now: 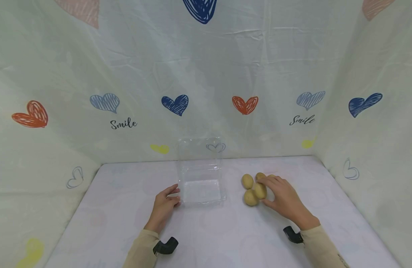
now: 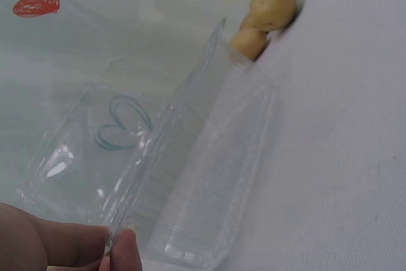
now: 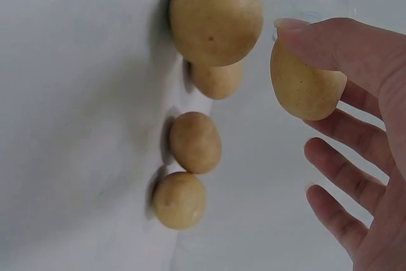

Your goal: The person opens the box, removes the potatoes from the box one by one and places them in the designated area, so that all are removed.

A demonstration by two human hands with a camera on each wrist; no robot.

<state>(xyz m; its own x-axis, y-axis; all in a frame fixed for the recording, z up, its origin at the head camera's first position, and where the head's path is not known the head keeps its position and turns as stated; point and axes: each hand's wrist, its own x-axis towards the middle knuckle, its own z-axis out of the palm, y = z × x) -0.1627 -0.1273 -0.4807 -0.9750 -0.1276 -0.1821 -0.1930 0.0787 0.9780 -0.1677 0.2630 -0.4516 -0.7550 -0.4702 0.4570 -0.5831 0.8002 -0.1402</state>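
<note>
One white surface (image 1: 209,242) is carrying everything. Clear box (image 1: 200,190) is sitting on it between the hands, nearer the left, lid (image 1: 197,149) standing raised at the back. Left hand (image 1: 165,206): grip is pinching the box's rim. Thin plastic, likely flexing easily, so light, steady pressure is serving better than a squeeze. Right hand (image 1: 286,199): grip is pinching one potato (image 3: 304,87) between thumb and fingers, lower fingers spreading free of it; it is seemingly hanging clear of the surface. Smooth round skin could be slipping; another finger curling underneath would be helping. Four loose potatoes (image 1: 247,181) are lying close by, right of the box; going straight up would be sparing them a knock.
</note>
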